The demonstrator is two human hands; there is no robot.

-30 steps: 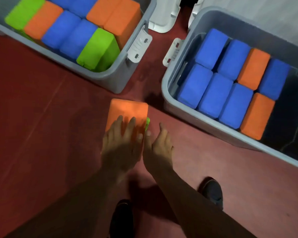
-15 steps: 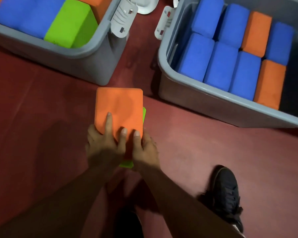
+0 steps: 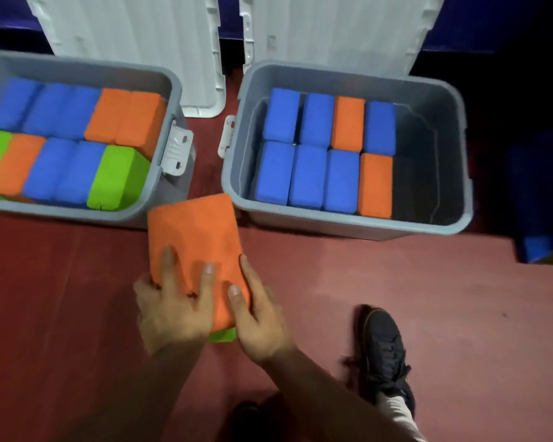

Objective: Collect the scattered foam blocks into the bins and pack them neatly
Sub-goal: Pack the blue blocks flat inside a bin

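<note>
In the head view, an orange block (image 3: 193, 240) appears lifted off the red floor (image 3: 396, 298), just before the gap between two bins. A green block (image 3: 223, 335) is stacked beneath it, with only a sliver showing. The stack is grasped from both sides by the left hand (image 3: 173, 309) and right hand (image 3: 262, 323), with fingers (image 3: 207, 275) curled over the orange top. The left bin (image 3: 61, 209) looks full, while bare room is left at the right bin's (image 3: 348, 224) right end. The pair should be kept squeezed together, carried there and lowered in line with the rows.
</note>
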